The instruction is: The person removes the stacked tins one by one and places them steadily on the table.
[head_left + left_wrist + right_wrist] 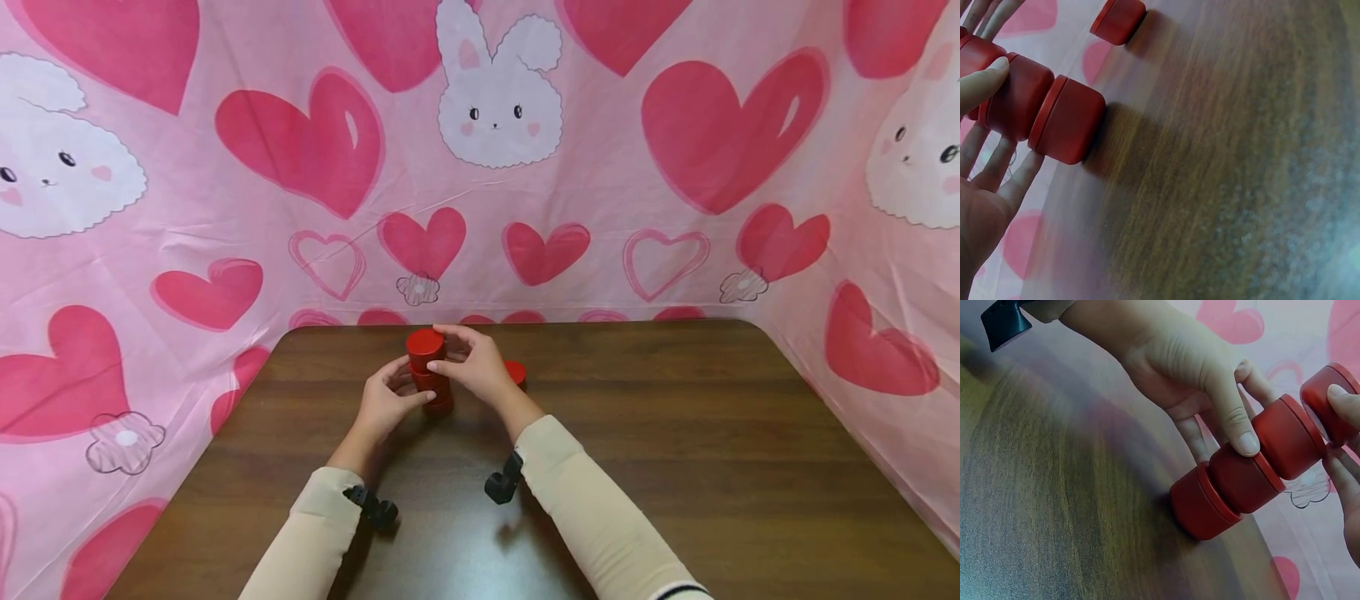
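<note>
A stack of several red lidded jars point(433, 385) stands upright near the far edge of the wooden table point(645, 467). My left hand point(405, 390) holds the stack's middle: the thumb point(1239, 428) presses one side and the fingers point(999, 164) lie behind. My right hand point(448, 353) pinches the top red jar point(423, 344) sitting on the stack, with fingertips point(1342, 399) on its lid point(1325, 394). The bottom jar point(1071, 127) rests on the table. One loose red jar point(517, 372) stands just behind my right hand, also visible in the left wrist view point(1119, 19).
A pink cloth with hearts and bunnies point(495, 108) walls the table at the back and both sides. Bare dark wood point(675, 517) spreads in front of and right of the stack. Black wrist mounts point(501, 485) sit on both cream sleeves.
</note>
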A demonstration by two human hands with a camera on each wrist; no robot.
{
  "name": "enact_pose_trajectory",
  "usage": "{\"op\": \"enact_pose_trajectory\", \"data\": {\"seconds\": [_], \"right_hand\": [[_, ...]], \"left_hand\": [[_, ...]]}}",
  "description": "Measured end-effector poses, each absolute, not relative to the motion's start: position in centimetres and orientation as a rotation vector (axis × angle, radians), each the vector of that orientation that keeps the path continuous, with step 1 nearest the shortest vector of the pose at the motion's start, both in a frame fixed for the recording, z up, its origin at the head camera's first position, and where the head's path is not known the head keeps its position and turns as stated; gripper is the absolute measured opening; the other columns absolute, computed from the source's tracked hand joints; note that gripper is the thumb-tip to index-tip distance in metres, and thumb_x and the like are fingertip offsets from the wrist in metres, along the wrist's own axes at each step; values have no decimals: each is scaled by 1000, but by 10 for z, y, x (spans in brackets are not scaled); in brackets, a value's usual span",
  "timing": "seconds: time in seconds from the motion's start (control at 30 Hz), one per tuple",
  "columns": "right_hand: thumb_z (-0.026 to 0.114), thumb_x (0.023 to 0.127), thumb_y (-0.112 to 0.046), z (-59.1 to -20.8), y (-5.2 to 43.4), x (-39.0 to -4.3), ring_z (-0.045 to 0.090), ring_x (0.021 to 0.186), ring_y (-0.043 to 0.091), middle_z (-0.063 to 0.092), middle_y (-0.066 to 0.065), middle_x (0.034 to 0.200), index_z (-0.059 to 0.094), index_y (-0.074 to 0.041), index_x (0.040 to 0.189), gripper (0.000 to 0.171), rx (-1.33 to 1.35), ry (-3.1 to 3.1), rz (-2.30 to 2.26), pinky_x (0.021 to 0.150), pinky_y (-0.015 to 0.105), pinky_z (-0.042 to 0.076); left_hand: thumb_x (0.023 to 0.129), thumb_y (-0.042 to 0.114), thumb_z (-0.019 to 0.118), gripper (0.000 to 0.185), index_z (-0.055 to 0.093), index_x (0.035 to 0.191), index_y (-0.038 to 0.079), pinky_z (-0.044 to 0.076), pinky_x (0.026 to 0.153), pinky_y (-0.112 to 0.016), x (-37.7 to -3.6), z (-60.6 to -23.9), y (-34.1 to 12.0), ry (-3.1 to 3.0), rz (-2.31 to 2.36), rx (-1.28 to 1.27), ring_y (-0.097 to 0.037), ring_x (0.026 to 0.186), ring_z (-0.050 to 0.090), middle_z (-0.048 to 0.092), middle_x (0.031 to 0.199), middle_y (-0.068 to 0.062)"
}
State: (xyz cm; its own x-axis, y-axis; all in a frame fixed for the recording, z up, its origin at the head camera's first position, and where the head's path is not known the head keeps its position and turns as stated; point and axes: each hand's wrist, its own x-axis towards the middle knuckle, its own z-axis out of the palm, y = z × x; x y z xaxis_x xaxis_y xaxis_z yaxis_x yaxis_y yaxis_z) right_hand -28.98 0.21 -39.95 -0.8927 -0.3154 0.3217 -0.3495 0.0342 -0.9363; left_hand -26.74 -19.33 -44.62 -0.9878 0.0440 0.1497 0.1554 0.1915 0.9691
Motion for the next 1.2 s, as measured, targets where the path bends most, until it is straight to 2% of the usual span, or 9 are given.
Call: {"op": "enact_pose_trajectory", "data": {"seconds": [0.37,0.63,0.87,1.2], "right_hand": [[80,81,-11,-397,5,-282,63,112,22,63,6,128,60,-15,134,56,679,-2221,2088,95,33,50],[78,82,-6,-395,8,-276,60,117,28,60,12,132,57,-9,137,59,689,-2208,2126,98,38,48],[75,83,0,-373,14,-255,61,115,29,60,17,130,56,-2,134,55,729,-2207,2109,98,40,48],[75,81,4,-374,23,-248,62,113,32,61,21,127,56,3,133,55,768,-2146,2121,98,39,49]], "left_hand": [[76,4,83,70,53,139,11,49,97,-39,-268,-448,-194,-2367,-1920,-207,-32,114,60,61,129,-14],[75,4,83,69,54,138,11,49,98,-42,-267,-450,-195,-2359,-1924,-224,-32,114,60,61,129,-13],[75,1,83,70,54,137,10,48,98,-43,-268,-451,-194,-2335,-1931,-250,-32,113,60,61,127,-14],[74,0,83,69,56,136,11,48,98,-43,-267,-448,-194,-2333,-1930,-256,-31,113,60,62,128,-13]]}}
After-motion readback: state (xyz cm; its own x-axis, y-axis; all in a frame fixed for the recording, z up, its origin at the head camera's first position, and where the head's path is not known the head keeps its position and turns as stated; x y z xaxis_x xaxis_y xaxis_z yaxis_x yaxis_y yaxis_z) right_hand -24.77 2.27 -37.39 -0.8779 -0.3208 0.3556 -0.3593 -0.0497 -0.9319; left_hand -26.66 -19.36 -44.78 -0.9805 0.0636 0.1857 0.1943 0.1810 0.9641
